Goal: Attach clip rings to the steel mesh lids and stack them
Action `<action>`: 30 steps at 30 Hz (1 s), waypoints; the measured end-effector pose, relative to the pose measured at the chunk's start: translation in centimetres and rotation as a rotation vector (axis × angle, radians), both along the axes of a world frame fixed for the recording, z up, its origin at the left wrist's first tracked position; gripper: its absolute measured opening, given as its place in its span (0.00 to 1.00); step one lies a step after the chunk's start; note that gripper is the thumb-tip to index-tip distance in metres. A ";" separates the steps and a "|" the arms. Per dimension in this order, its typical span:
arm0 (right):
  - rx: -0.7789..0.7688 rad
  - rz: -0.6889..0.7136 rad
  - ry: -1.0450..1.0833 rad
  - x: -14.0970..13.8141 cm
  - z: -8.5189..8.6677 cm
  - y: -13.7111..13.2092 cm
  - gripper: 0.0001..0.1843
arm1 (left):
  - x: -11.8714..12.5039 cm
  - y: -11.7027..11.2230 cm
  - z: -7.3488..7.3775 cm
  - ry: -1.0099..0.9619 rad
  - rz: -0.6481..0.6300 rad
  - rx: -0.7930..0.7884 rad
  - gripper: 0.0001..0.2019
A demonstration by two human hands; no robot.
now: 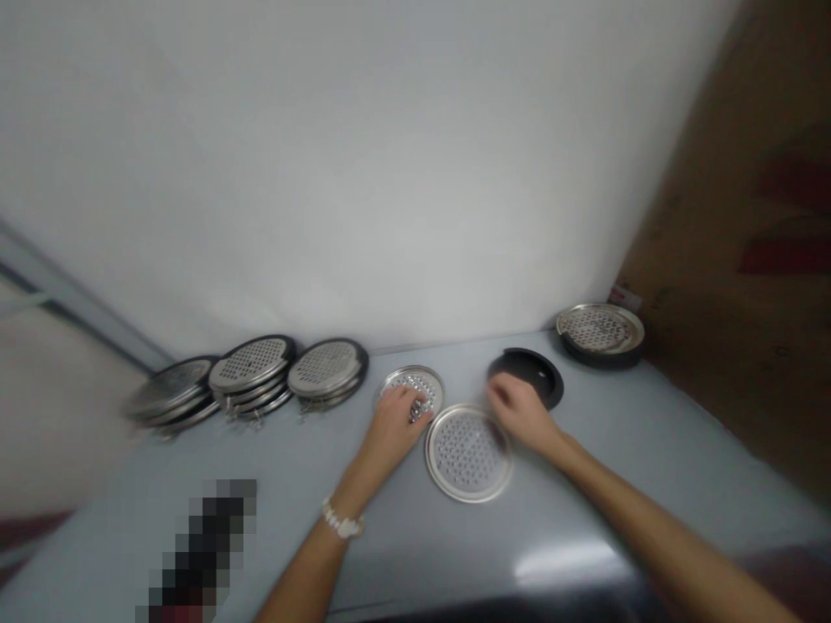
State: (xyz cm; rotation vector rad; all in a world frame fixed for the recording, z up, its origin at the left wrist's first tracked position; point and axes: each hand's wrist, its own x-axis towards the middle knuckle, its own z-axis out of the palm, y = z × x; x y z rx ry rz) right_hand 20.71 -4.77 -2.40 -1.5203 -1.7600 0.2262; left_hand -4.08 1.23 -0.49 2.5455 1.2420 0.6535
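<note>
Nearest, at the bottom left, a dark object [201,554] is blurred past telling on a pale grey-blue table top [649,493]. The person's left hand [395,424], with a white beaded bracelet [342,522] at the wrist, lies curled over a round perforated stainless steel disc [415,388], its fingers on the holes. Something shiny shows at the fingertips, but whether the hand has hold of it or of the disc, I cannot tell. The right hand [518,411] is half open and holds nothing visible. It sits between a second round perforated steel disc [467,454], which lies flat just beside the left hand, and a round black disc [529,374] with a small hole. Farther left, three short stacks of black-rimmed perforated steel discs [250,368] lean against a white wall [325,173]. At the far right, one black-rimmed perforated steel disc [601,330] lies near a brown board [733,260] with red marks.
</note>
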 end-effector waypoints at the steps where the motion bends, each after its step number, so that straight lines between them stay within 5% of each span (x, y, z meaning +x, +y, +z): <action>1: -0.006 0.003 -0.007 0.0 0.0 0.0 0.10 | -0.1 0.0 0.1 0.017 -0.010 -0.014 0.05; 6: -0.031 0.017 -0.012 -0.2 0.2 -0.1 0.11 | -0.2 -0.1 0.1 0.043 -0.021 -0.021 0.05; 12: -0.022 0.041 -0.017 -0.3 -0.1 -0.1 0.12 | -1.9 1.1 -0.1 0.173 0.193 0.126 0.12; 16: -0.020 0.056 -0.036 -0.3 -0.3 -0.1 0.12 | -2.8 1.4 -0.1 0.265 0.267 0.078 0.14; 23: -0.057 0.038 -0.043 -0.4 0.1 -0.2 0.13 | -3.4 2.0 -0.2 0.176 0.284 -0.015 0.16; 30: -0.060 0.059 -0.016 -0.4 -0.2 -0.2 0.12 | -4.4 3.2 -1.8 0.071 0.408 -0.062 0.27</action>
